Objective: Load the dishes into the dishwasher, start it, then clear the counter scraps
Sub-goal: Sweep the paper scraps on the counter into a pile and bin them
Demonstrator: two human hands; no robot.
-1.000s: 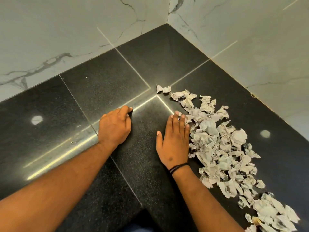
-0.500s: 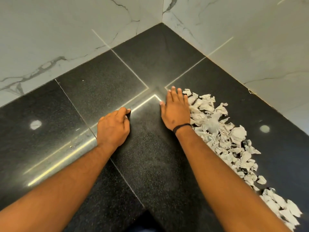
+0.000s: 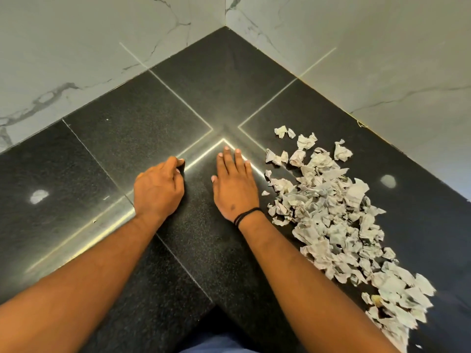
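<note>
Our right hand lies flat, fingers straight, just left of the paper scraps, placed, we'd judge, as a blade for sweeping them along the black counter. Our left hand curls loosely, whether pinching anything we cannot tell. Scraps run off frame.

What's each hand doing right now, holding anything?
Left hand: fingers curled, resting on the counter; cannot tell if it holds anything.
Right hand: open, flat on the counter, beside the paper scraps.
</note>
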